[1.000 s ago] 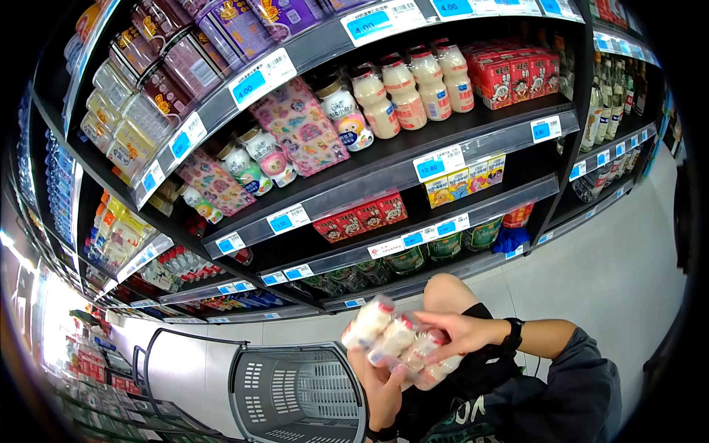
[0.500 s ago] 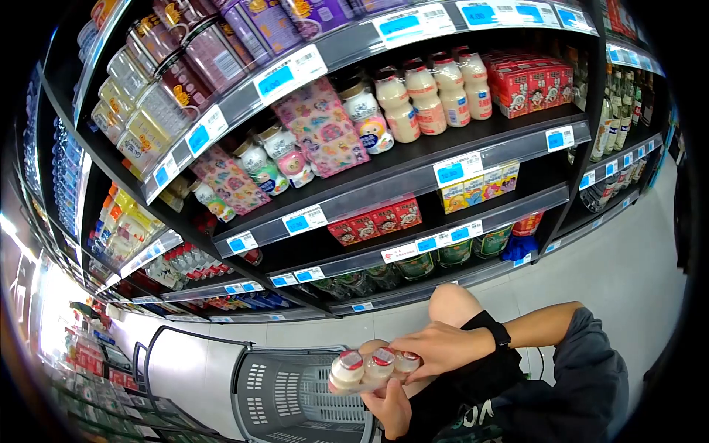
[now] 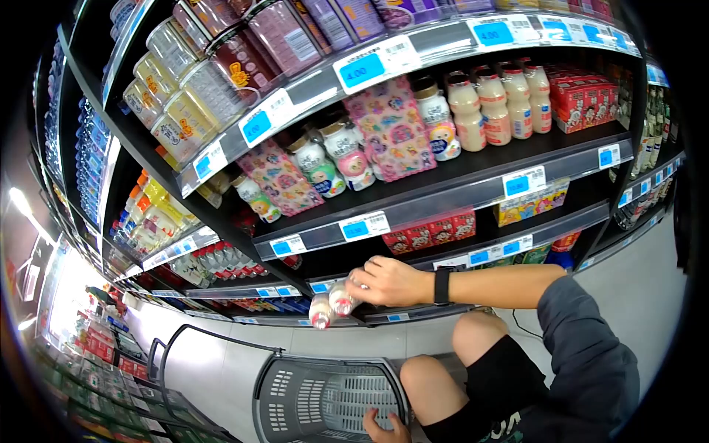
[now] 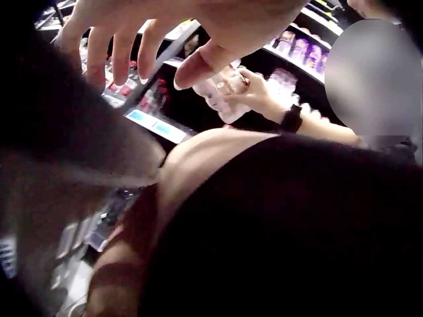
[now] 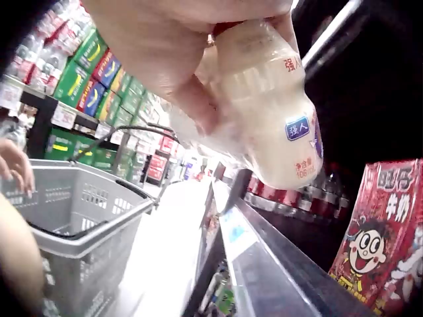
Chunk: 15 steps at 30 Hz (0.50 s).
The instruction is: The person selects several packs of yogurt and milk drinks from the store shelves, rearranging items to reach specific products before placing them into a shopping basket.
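Observation:
In the head view my right hand (image 3: 388, 282) grips a plastic-wrapped pack of small yogurt drink bottles (image 3: 338, 301), out in front of the lower shelf. Red caps face down toward the floor in that view. Close up in the right wrist view, a cream bottle (image 5: 264, 99) of the pack hangs under my fingers beside the shelf edge. My left hand (image 3: 385, 428) is low by my knee at the basket's near side and holds nothing. Its fingers (image 4: 122, 56) are spread and loosely bent in the left wrist view.
A grey shopping basket (image 3: 269, 384) with a raised handle stands on the floor. Red milk cartons (image 3: 432, 230) sit on the lower shelf; above them are larger yogurt drink bottles (image 3: 495, 111), pink patterned packs (image 3: 391, 129) and price tags. Drinks shelves run off to the left.
The pack, earlier held in both hands above my lap, has moved up and left toward the shelf in my right hand. My left hand has let go and dropped lower. The view has shifted left.

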Available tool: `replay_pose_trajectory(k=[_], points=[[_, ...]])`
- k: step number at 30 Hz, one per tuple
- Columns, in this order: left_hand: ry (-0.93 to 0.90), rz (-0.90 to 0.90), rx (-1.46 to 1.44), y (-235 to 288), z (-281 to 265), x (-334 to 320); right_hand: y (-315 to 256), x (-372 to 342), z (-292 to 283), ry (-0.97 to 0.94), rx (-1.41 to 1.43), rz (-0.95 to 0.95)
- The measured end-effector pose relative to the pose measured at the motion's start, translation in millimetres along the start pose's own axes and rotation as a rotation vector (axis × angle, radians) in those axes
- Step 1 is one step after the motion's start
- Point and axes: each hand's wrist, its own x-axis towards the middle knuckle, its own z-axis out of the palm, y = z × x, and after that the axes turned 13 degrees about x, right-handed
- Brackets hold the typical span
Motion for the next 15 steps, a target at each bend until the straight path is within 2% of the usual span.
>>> replay_pose_trajectory(k=[1, 3, 4, 6, 7, 9, 11, 13, 14, 15], points=[[-0.003, -0.085, 0.065, -17, 4, -6, 9, 5, 15, -0.022, -0.061, 0.035], [-0.037, -0.09, 0.123, -55, 22, -13, 22, 12, 39, -0.053, -0.139, 0.089], [-0.252, -0.246, 0.008, -43, 13, -8, 27, 16, 50, -0.044, -0.14, 0.082], [-0.333, -0.235, 0.072, -18, 7, -2, 35, 19, 74, -0.017, -0.241, 0.146], [-0.394, -0.222, 0.05, -7, 4, 2, 36, 22, 86, -0.073, -0.187, 0.222], [-0.4, -0.118, 0.038, -11, 11, 2, 47, 28, 103, -0.071, -0.149, 0.205], [-0.425, -0.107, 0.096, -10, 10, 4, 57, 33, 116, -0.102, -0.111, 0.191], [-0.414, -0.093, 0.097, -8, 8, 5, 65, 54, 130, 0.229, 0.207, 0.33], [-0.393, -0.072, 0.093, -8, 8, 4, 68, 65, 125, 0.134, 0.719, 0.733], [-0.399, -0.078, 0.096, -10, 10, 3, 69, 72, 116, 0.22, 1.185, 0.806]])
